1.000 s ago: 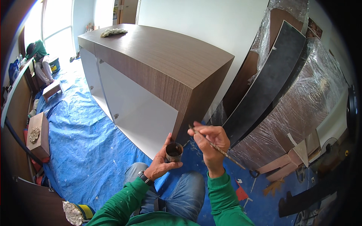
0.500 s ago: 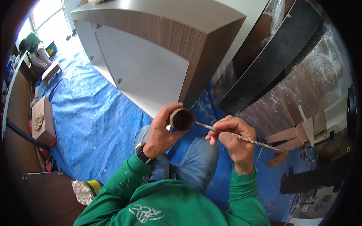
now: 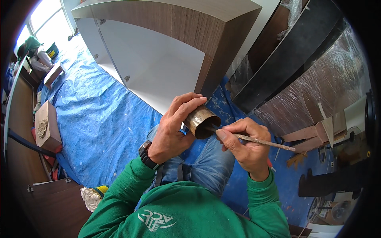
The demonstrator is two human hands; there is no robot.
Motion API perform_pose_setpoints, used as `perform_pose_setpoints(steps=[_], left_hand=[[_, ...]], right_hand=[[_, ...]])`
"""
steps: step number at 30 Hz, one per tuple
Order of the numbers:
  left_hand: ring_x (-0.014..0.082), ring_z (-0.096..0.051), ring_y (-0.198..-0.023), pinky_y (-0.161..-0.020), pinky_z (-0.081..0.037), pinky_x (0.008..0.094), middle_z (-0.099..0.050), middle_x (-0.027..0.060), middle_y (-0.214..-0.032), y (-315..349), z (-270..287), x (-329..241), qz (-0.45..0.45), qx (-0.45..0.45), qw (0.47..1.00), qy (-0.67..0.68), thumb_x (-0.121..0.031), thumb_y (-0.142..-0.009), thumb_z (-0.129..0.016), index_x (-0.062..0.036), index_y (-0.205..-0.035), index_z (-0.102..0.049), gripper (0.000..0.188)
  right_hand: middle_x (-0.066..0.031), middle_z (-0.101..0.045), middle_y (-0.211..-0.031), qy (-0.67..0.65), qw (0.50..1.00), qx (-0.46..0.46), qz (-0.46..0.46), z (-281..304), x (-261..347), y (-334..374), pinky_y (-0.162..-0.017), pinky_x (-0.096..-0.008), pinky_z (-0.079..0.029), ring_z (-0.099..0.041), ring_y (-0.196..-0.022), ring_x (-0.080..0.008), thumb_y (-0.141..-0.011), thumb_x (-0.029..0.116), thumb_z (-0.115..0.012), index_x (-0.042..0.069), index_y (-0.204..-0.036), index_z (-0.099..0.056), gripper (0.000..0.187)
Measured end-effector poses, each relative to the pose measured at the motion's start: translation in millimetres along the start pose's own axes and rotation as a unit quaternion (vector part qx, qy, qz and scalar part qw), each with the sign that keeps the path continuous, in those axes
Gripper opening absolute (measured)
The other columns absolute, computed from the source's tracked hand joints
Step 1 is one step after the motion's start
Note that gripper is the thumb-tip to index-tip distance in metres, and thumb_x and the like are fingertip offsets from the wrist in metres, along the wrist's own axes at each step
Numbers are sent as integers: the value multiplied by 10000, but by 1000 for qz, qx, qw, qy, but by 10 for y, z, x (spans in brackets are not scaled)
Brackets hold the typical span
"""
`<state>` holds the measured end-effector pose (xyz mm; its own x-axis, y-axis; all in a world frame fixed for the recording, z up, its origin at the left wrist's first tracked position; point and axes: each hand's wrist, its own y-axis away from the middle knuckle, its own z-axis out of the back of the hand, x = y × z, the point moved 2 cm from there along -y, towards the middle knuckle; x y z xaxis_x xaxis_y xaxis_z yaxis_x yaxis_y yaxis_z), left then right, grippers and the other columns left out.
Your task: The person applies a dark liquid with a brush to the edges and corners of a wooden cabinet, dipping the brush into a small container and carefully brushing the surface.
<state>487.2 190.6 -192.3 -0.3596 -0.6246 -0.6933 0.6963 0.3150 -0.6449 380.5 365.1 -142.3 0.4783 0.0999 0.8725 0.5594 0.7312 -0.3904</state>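
My left hand (image 3: 168,133) is wrapped round a small, stained, brass-coloured cup (image 3: 195,120), tipped so that its mouth faces right and toward me. A slim paintbrush (image 3: 268,142) is pinched between the thumb and fingers of my right hand (image 3: 252,152). Its smeared handle sticks out to the right, and its tip reaches into the cup's mouth, where the bristles are hidden. Both hands are above my knees, in front of a cabinet (image 3: 234,43) with a wood-grain top edge and a white inside.
Blue sheeting (image 3: 99,127) covers the floor. Dark panels (image 3: 289,59) and plastic-wrapped boards (image 3: 317,87) lean at the right. At left lies a wooden box (image 3: 48,137) with a crumpled lump on it. Another person (image 3: 35,53) crouches at the far left.
The cup has tilted further, its mouth turning toward my right hand. The brush tip, visible before beside the rim, is now inside. My left fingers have shifted up along the cup.
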Motion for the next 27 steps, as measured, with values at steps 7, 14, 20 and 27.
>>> perform_pose_setpoints(steps=[7, 14, 20, 27], left_hand=[[330, -616, -1225, -994, -537, 424, -600, 137, -1339, 0, -15, 36, -11, -5, 1000, -22, -40, -692, -896, -113, -1365, -603, 738], [356, -606, -1242, -1009, -572, 434, -553, 131, -1372, -32, -9, 7, -1, 12, 1000, -27, 86, -679, -810, -127, -1383, -581, 770], [358, -653, -1160, -941, -572, 418, -594, 159, -1310, -65, 11, -13, 31, 12, 999, -19, 8, -701, -844, -104, -1368, -587, 723], [254, -724, -1034, -911, -579, 352, -714, 139, -1115, -311, 239, 62, 28, -55, 997, -56, -103, -730, -914, -17, -1290, -613, 641]], right_hand=[[-92, -725, -739, 67, 996, 15, 49, -34, -37, -61, -555, -242, -519, -691, -641, -121, -878, 92, -807, 0, -883, -726, 123], [-83, -711, -706, 91, 994, 20, 57, -11, -34, -84, -544, -262, -508, -679, -602, -137, -876, 102, -802, 14, -846, -706, 134], [-65, -698, -668, 70, 997, 30, 19, 103, 68, -139, -531, -266, -483, -657, -578, -116, -875, 113, -797, 23, -819, -695, 147], [-139, -708, -759, -209, 976, -53, 23, 260, 108, -195, -584, -289, -568, -684, -624, -154, -908, 29, -712, -18, -868, -642, 93]])
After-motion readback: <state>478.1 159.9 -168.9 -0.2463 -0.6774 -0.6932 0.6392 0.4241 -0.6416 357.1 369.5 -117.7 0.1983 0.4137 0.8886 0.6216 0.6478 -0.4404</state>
